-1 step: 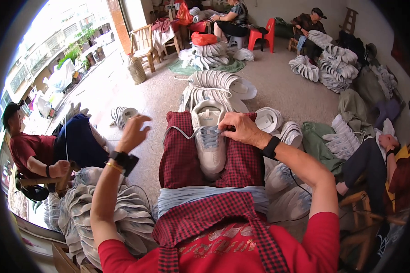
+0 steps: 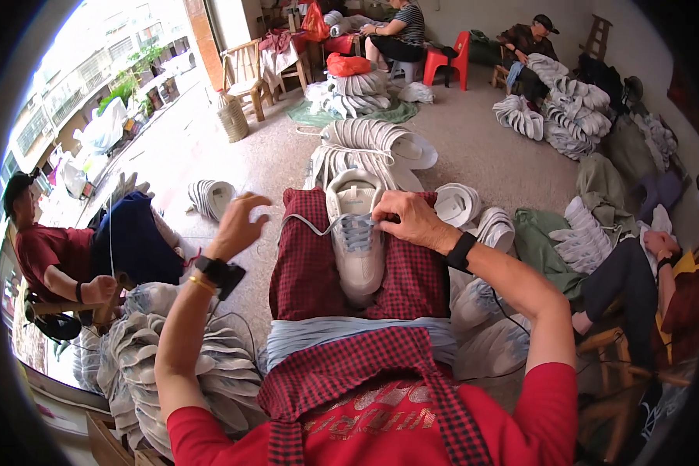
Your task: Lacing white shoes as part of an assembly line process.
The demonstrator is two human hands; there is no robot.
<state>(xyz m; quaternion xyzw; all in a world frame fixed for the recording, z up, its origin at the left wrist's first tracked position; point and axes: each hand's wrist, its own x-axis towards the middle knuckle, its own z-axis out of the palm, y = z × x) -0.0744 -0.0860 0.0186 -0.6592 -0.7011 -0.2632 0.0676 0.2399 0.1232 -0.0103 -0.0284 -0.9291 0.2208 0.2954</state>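
Note:
A white sneaker (image 2: pixel 358 268) rests on my lap between my thighs, toe toward me, on red-and-black checked cloth (image 2: pixel 307 272). Pale blue laces (image 2: pixel 357 233) cross its front, and a loose lace end (image 2: pixel 311 227) trails from its left side over my left thigh. My right hand (image 2: pixel 412 220) is closed in a pinch against the right edge of the lacing; what sits between its fingertips is hidden. Raised to the left of my lap, my left hand (image 2: pixel 242 225) has curved fingers apart from the thumb, with nothing visible in it.
Bundled pale shoe parts (image 2: pixel 365 144) lie beyond my knees, with more stacked at left (image 2: pixel 171 349) and right (image 2: pixel 497 229). One person (image 2: pixel 62 256) sits close on my left, and another's leg (image 2: pixel 625 287) is on my right. A red chair (image 2: pixel 450 62) stands farther back.
My left hand has shifted slightly right, closer to my lap. The right hand and the sneaker stay in nearly the same place.

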